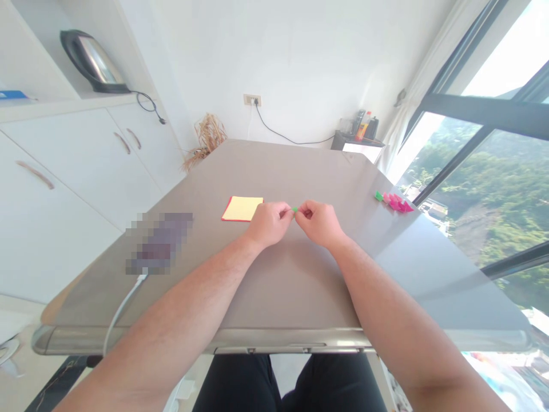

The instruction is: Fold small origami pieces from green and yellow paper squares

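My left hand (271,222) and my right hand (318,222) meet above the middle of the table, fingertips pinched close together. Between them shows a small green piece (295,209), which looks like folded paper; most of it is hidden by my fingers. Just left of my left hand lies a pad of pale yellow paper squares (242,209) with a red edge beneath. Off to the right, several small pink folded pieces (400,203) sit in a row with a green piece (378,196) at the end.
A blurred-out device (160,243) with a white cable (124,302) lies at the left of the grey table (295,166). A kettle (96,60) stands on the left cabinet. Dried stalks (208,137) and a small stand with bottles (362,127) are beyond the table.
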A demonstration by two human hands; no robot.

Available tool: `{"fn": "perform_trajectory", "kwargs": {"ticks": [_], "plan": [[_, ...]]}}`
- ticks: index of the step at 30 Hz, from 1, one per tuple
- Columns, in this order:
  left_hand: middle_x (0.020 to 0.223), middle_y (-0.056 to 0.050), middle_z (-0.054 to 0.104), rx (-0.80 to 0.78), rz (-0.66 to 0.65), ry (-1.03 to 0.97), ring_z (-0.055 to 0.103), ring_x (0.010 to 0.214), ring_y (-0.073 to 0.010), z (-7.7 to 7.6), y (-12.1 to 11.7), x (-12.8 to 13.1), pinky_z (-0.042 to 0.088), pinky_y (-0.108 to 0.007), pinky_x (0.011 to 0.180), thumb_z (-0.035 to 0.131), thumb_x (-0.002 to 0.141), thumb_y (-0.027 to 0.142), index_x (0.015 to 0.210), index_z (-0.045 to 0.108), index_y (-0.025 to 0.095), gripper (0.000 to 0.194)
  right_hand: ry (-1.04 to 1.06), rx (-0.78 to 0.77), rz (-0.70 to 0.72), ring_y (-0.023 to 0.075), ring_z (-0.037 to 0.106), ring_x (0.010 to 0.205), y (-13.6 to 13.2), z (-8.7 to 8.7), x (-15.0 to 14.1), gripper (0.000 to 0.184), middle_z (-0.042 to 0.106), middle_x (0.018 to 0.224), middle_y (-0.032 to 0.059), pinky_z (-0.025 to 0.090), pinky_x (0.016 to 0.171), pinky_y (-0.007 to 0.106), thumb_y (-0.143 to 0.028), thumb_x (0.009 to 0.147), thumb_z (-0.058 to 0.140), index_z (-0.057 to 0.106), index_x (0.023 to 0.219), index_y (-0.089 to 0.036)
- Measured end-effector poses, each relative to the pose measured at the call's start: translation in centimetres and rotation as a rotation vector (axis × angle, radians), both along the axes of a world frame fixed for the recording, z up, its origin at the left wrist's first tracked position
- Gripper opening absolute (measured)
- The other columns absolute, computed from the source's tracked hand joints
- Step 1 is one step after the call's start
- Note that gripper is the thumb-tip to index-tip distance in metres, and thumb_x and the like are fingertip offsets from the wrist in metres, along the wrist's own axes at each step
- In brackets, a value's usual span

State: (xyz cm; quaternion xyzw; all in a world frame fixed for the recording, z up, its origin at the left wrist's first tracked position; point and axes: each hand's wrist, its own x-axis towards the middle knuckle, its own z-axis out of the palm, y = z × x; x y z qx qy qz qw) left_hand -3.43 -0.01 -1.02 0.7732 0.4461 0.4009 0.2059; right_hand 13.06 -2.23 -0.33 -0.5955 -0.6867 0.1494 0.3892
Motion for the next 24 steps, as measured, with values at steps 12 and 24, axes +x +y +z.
{"fn": "perform_trajectory", "kwargs": {"ticks": [12, 24], "plan": [[0.052, 0.004, 0.043, -0.01, -0.064, 0.025, 0.037, 0.053, -0.0126, 0.4, -0.5, 0.5, 0.028, -0.028, 0.057, 0.049, 0.086, 0.023, 0.059, 0.049, 0.021, 0.027, -0.114, 0.094, -0.187, 0.0161, 0.053, 0.061, -0.2, 0.0, -1.0, 0.015, 0.066, 0.066, 0.0011, 0.037, 0.061, 0.031, -0.026, 0.077, 0.057, 0.056, 0.062, -0.023], [0.052, 0.004, 0.039, 0.042, -0.083, 0.071, 0.035, 0.054, -0.0126, 0.9, -0.5, 0.1, 0.026, -0.029, 0.057, 0.049, 0.085, 0.02, 0.056, 0.039, 0.021, 0.031, 0.023, 0.149, -0.082, 0.0144, 0.056, 0.063, -0.2, 0.2, -0.3, 0.012, 0.067, 0.068, 0.0003, 0.043, 0.064, 0.028, -0.026, 0.077, 0.058, 0.067, 0.069, -0.022]]}}
